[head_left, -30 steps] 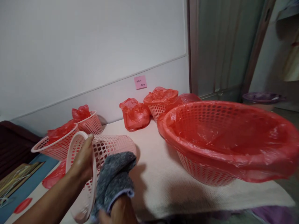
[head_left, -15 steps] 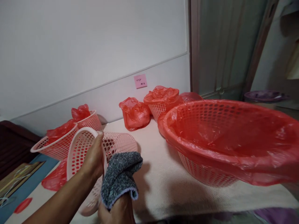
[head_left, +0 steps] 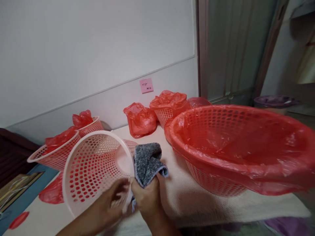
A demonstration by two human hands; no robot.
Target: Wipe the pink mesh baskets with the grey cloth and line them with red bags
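Note:
A pale pink perforated basket (head_left: 98,164) lies tilted on its side, its wide mouth facing me. My left hand (head_left: 115,200) is at the lower right of its rim, fingers bent around the edge. Just right of it, my right hand (head_left: 147,193) is closed on a dark grey cloth (head_left: 147,162) with a pale purple hem. The cloth lies against the outside of the basket near the rim. A corner of the cloth hangs below, between my hands.
A large basket lined with a red bag (head_left: 209,170) fills the right of the white-covered table (head_left: 172,196). Smaller baskets with red bags stand at the left (head_left: 57,157) and back (head_left: 164,114). A bagged item (head_left: 140,121) sits near the wall; a pink note (head_left: 146,86) is above.
The basket has turned so its mouth faces me more. My left hand has moved down and right along the rim. My right hand and the cloth have shifted right and up.

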